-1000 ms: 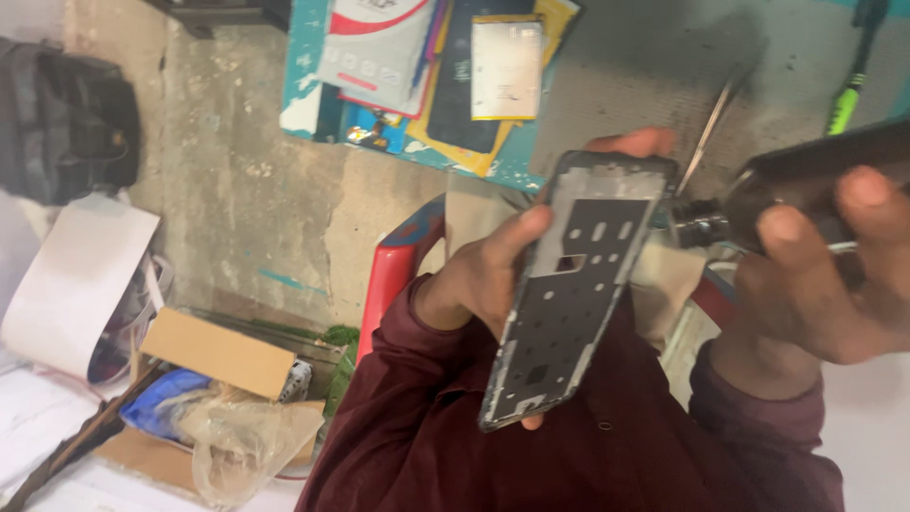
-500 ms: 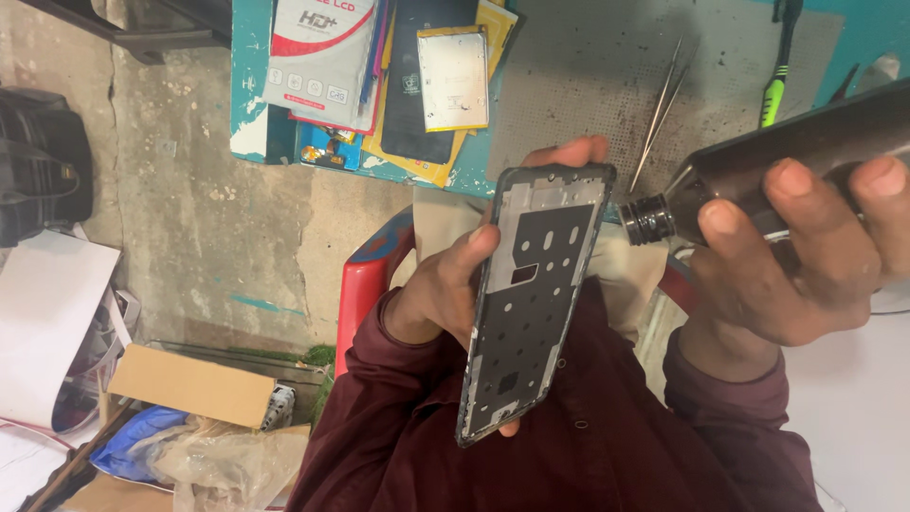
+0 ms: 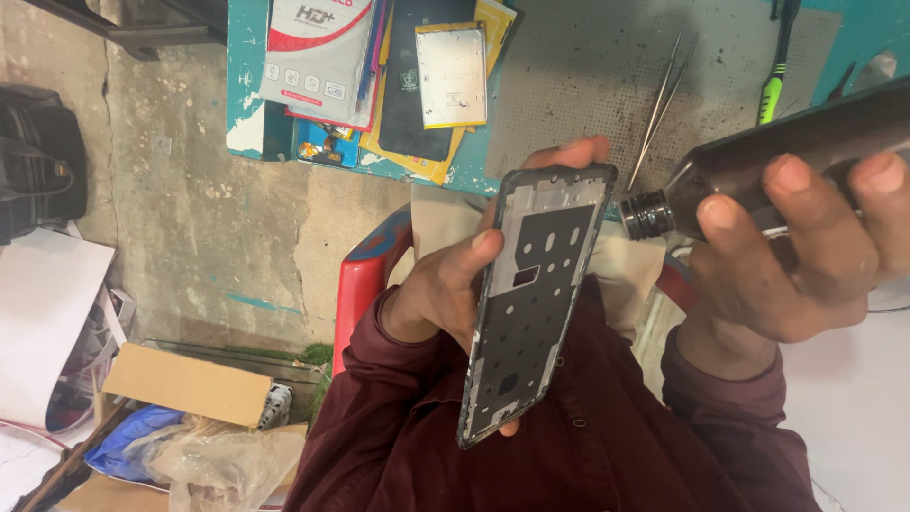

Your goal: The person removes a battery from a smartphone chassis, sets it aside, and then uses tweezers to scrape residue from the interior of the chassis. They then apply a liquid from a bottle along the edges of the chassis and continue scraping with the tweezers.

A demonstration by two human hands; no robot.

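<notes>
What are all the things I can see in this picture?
phone frame: one, dark grey, held upright in the left hand, in the middle
bottle: one, dark, open neck towards the frame, held in the right hand
tweezers: one, silvery, on the grey mat up top
grey mat: one, on the teal table
green-handled tool: one, on the mat's right side
packets and flat phone parts: a stack, red, white, yellow, black, on the table's left part
red chair: one, partly seen under the person
cardboard box: one, brown, on the floor at lower left
black bag: one, at the left edge
left hand: grip on the frame
right hand: grip on the bottle
</notes>
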